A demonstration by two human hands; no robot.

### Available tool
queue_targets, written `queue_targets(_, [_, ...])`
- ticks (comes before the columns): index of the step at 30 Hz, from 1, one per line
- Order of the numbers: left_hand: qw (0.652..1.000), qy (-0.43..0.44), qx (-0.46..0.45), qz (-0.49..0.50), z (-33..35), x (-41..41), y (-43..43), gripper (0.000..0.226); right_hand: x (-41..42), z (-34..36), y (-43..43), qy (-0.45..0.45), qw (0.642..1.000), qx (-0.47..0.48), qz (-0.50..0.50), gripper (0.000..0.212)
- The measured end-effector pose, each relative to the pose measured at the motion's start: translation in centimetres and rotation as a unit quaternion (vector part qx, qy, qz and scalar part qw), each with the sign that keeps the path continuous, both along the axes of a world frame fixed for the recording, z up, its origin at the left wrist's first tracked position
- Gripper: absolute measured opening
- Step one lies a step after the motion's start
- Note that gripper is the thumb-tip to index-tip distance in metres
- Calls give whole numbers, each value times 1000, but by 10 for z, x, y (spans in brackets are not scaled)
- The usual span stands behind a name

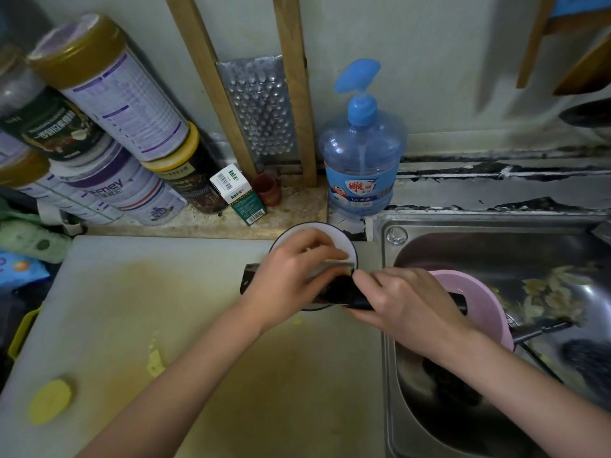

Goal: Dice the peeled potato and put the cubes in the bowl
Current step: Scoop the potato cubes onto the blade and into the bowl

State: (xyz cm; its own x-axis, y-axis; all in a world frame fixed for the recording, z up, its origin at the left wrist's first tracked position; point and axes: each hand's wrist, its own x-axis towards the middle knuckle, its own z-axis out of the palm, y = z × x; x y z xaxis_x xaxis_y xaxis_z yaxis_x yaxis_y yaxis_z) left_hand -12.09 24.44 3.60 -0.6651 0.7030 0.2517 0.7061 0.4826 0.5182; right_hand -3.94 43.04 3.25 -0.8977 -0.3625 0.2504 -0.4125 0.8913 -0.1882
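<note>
A white bowl (291, 233) with a dark rim stands at the far right edge of the pale cutting board (132, 292). A broad knife blade (248, 277) lies across the bowl's top. My right hand (403, 299) grips the knife's dark handle. My left hand (291, 276) rests on the flat of the blade over the bowl, fingers bent; small yellow potato bits show under its fingertips. What lies in the bowl is mostly hidden. A yellow potato end piece (51, 401) lies at the board's near left, and a thin potato scrap (154, 358) lies nearer the middle.
A steel sink (429, 434) at the right holds a pink basin (479, 292), a dark pan and potato peels (545, 292). Behind the bowl stand a blue pump bottle (362, 160), a metal grater (261, 104), stacked tins (109, 94) and a small box (238, 193).
</note>
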Motion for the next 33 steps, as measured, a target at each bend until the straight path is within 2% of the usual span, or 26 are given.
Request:
queue_targets(3, [999, 7, -23, -43, -7, -3, 8, 22, -5, 3, 0, 0, 1000, -1, 9, 38])
queue_targets(5, [999, 1, -31, -33, -13, -12, 7, 21, -8, 4, 0, -1, 1000, 1, 18, 36])
queue_targets(10, [996, 16, -77, 31, -23, -31, -17, 30, -7, 2, 3, -21, 1000, 3, 10, 40])
queue_targets(14, [990, 32, -41, 127, -17, -18, -34, 28, -1, -2, 7, -30, 1000, 1, -11, 40])
queue_targets(16, [989, 28, -32, 141, -11, -11, -42, 24, 3, -2, 9, -30, 999, -2, -18, 38])
queue_targets(23, [996, -35, -82, 22, -10, 6, -52, 24, 12, 2, 15, -28, 999, 13, -30, 41])
queue_targets(27, [996, -59, -62, 27, -21, -8, -34, 13, 15, 5, 13, -29, 999, 21, -33, 42])
queue_targets(31, [991, -117, -27, 56, -26, -17, -20, 15, 21, 4, 15, -26, 999, 16, -43, 41])
queue_targets(33, [991, -96, 13, 91, -21, -14, -21, 17, 24, 5, 17, -20, 998, 17, -51, 42])
